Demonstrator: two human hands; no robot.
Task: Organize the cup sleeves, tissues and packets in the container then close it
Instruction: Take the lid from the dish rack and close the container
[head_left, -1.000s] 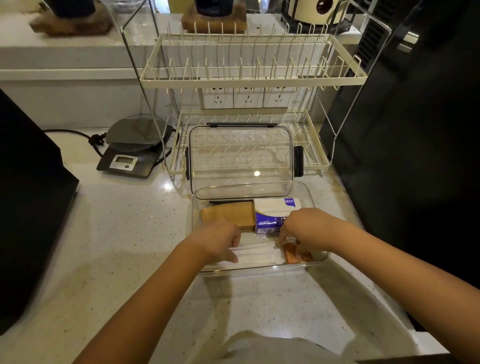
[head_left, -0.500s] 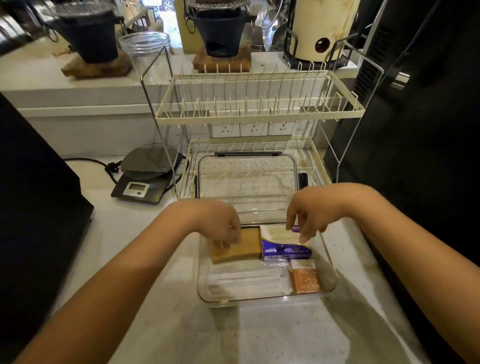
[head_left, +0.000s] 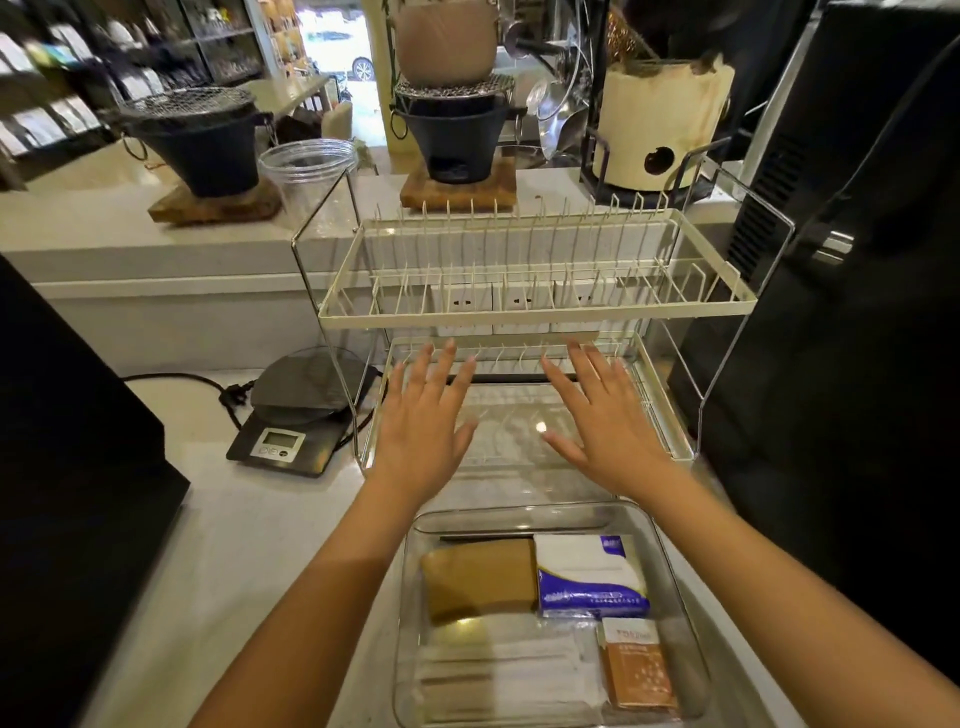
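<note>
Reaching forward with fingers spread and holding nothing, the left hand (head_left: 423, 423) and right hand (head_left: 605, 426) hover over the clear lid (head_left: 511, 441) lying in the lower tier of the dish rack (head_left: 535, 312). Nearer on the counter (head_left: 249, 545), the open container (head_left: 670, 571) holds brown cup sleeves (head_left: 480, 577) at its far-left corner, tissues (head_left: 589, 574) at far right, white packets (head_left: 511, 675) along its near edge and 1 orange packet (head_left: 636, 667) at near right.

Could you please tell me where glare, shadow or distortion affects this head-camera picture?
Head view: a small bright glare spot sits on the clear lid between the left hand and right hand; the forearms shade the counter beside the container; wide-angle bending curves the dish rack.
</note>
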